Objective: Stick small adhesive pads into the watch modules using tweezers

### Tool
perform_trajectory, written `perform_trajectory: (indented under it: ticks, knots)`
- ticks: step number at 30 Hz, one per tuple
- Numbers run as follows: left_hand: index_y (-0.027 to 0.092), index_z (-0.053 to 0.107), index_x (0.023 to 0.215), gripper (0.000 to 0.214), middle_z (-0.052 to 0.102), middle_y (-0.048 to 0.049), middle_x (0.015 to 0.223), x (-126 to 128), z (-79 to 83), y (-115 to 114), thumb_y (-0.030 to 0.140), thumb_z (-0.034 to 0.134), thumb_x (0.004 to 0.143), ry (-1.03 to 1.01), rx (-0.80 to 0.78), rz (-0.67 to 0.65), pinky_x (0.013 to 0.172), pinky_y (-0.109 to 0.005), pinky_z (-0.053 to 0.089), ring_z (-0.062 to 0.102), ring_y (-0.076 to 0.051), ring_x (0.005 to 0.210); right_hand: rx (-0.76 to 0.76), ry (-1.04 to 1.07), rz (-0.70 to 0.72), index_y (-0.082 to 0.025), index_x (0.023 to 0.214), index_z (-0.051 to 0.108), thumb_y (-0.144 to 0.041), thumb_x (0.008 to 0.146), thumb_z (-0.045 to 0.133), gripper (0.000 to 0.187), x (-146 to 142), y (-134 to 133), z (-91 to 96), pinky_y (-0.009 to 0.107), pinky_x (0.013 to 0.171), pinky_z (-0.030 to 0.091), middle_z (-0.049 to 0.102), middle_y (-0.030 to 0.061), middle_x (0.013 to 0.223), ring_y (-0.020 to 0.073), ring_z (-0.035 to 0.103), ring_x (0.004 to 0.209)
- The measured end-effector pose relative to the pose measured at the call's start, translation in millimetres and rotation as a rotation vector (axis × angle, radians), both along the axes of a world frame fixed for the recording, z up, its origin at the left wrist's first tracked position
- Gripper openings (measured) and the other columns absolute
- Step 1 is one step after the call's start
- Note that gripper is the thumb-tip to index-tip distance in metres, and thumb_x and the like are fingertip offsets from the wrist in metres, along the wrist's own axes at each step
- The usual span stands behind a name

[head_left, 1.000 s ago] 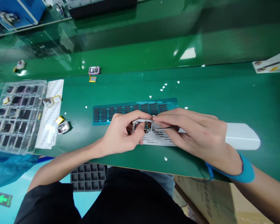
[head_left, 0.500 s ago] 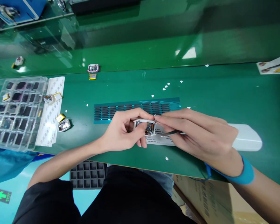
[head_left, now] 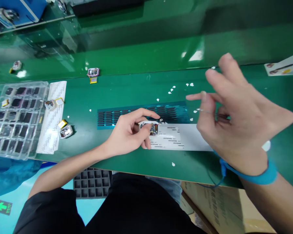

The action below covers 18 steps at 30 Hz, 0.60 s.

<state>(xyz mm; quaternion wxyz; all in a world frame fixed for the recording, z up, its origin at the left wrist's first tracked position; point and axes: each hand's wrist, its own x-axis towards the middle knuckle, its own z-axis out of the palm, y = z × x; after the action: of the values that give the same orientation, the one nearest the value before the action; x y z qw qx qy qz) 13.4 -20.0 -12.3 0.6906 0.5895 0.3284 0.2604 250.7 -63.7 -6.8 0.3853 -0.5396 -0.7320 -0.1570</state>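
My left hand (head_left: 130,135) grips an opened watch case (head_left: 154,128) with a pale rim and a bare circuit board inside. Its thumb lies across the board, and the index finger reaches past the upper edge to a small part (head_left: 160,120) at the corner. My right hand (head_left: 234,113) is raised to the right, apart from the case. A thin metal tool, seemingly tweezers (head_left: 207,111), shows between its curled fingers; most of it is hidden. Beneath the case lies a white printed strip (head_left: 188,136), beside a blue sheet of black strips (head_left: 104,117).
A clear compartment tray (head_left: 42,118) of watch parts stands at left, beside white printed paper (head_left: 45,139). Opened watch cases with yellow-edged batteries lie nearby (head_left: 66,131) and farther back (head_left: 93,72). Small white stickers (head_left: 173,164) dot the green bench (head_left: 136,87). A blue wrist strap (head_left: 261,177) trails a cord.
My right hand has lifted away from the watch case, up and to the right, uncovering more of the white strip. My left hand keeps its grip on the case, nearly in place.
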Motion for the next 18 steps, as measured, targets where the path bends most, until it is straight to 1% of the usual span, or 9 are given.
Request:
perform_trajectory:
  ticks: [2, 3, 5, 7, 9, 12, 14, 16, 18]
  knots:
    - [0.017, 0.060, 0.120, 0.021, 0.068, 0.0032, 0.077, 0.5, 0.0, 0.6, 0.020, 0.061, 0.099, 0.002, -0.018, -0.005, 0.044, -0.016, 0.058, 0.074, -0.013, 0.053, -0.038, -0.054, 0.062, -0.030, 0.157, 0.060, 0.004, 0.098, 0.064, 0.068, -3.1, -2.4, 0.2, 0.026, 0.068, 0.062, 0.059, 0.0108, 0.159, 0.0233, 0.083, 0.102]
    - [0.017, 0.059, 0.119, 0.021, 0.066, 0.0043, 0.075, 0.9, 0.0, 0.6, 0.020, 0.061, 0.098, -0.002, -0.025, -0.008, 0.044, -0.016, 0.057, 0.074, -0.013, 0.052, -0.057, -0.104, 0.105, -0.030, 0.154, 0.061, 0.005, 0.096, 0.065, 0.068, -5.1, -4.0, -0.1, 0.025, 0.063, 0.060, 0.062, 0.0087, 0.156, 0.0210, 0.083, 0.100]
    - [0.018, 0.057, 0.118, 0.022, 0.066, 0.0052, 0.073, 1.5, 0.2, 0.1, 0.019, 0.063, 0.097, -0.015, -0.034, -0.010, 0.045, -0.015, 0.057, 0.073, -0.012, 0.051, -0.076, -0.193, 0.212, -0.024, 0.144, 0.067, 0.007, 0.094, 0.065, 0.058, -8.6, -6.8, -1.3, 0.025, 0.056, 0.057, 0.070, 0.0071, 0.147, 0.0183, 0.082, 0.096]
    - [0.018, 0.056, 0.116, 0.023, 0.066, 0.0056, 0.073, 1.8, 0.5, -0.4, 0.019, 0.064, 0.095, -0.019, -0.039, -0.013, 0.046, -0.015, 0.058, 0.073, -0.012, 0.051, -0.079, -0.240, 0.313, -0.018, 0.134, 0.068, 0.007, 0.097, 0.060, 0.047, -9.8, -8.5, -3.0, 0.026, 0.059, 0.060, 0.073, 0.0086, 0.143, 0.0180, 0.082, 0.095]
    - [0.019, 0.056, 0.116, 0.024, 0.067, 0.0060, 0.072, 1.6, 0.8, -0.6, 0.019, 0.065, 0.094, -0.009, -0.038, -0.023, 0.046, -0.015, 0.058, 0.072, -0.012, 0.050, -0.075, -0.258, 0.354, -0.016, 0.133, 0.066, 0.005, 0.100, 0.057, 0.040, -8.7, -9.2, -4.4, 0.029, 0.063, 0.063, 0.073, 0.0112, 0.142, 0.0196, 0.083, 0.095]
    - [0.019, 0.055, 0.115, 0.024, 0.067, 0.0059, 0.071, 0.9, 1.0, -0.4, 0.020, 0.066, 0.093, -0.005, -0.027, -0.021, 0.045, -0.015, 0.058, 0.072, -0.011, 0.050, -0.081, -0.246, 0.358, -0.016, 0.138, 0.065, 0.000, 0.100, 0.064, 0.041, -5.1, -10.1, -5.0, 0.031, 0.066, 0.066, 0.073, 0.0128, 0.142, 0.0221, 0.083, 0.096]
    - [0.019, 0.054, 0.114, 0.023, 0.066, 0.0065, 0.070, 0.7, 0.6, -0.3, 0.020, 0.066, 0.093, -0.008, -0.028, -0.017, 0.045, -0.015, 0.058, 0.071, -0.011, 0.049, -0.096, -0.259, 0.374, -0.017, 0.147, 0.061, -0.004, 0.100, 0.068, 0.049, -2.9, -11.0, -4.5, 0.031, 0.067, 0.066, 0.073, 0.0125, 0.142, 0.0223, 0.083, 0.094]
    - [0.020, 0.053, 0.113, 0.023, 0.065, 0.0070, 0.069, 0.8, 0.2, -0.4, 0.021, 0.065, 0.093, -0.006, -0.037, -0.021, 0.045, -0.015, 0.058, 0.071, -0.011, 0.048, -0.106, -0.284, 0.376, -0.020, 0.157, 0.054, -0.007, 0.102, 0.068, 0.058, -1.3, -11.7, -4.1, 0.031, 0.067, 0.065, 0.072, 0.0115, 0.144, 0.0209, 0.082, 0.090]
    - [0.020, 0.053, 0.113, 0.024, 0.065, 0.0072, 0.069, 1.3, 0.0, -0.6, 0.021, 0.066, 0.093, -0.005, -0.045, -0.027, 0.045, -0.015, 0.058, 0.071, -0.011, 0.048, -0.117, -0.296, 0.372, -0.021, 0.163, 0.049, -0.009, 0.104, 0.064, 0.062, -0.2, -11.9, -4.0, 0.031, 0.067, 0.065, 0.071, 0.0111, 0.146, 0.0201, 0.081, 0.087]
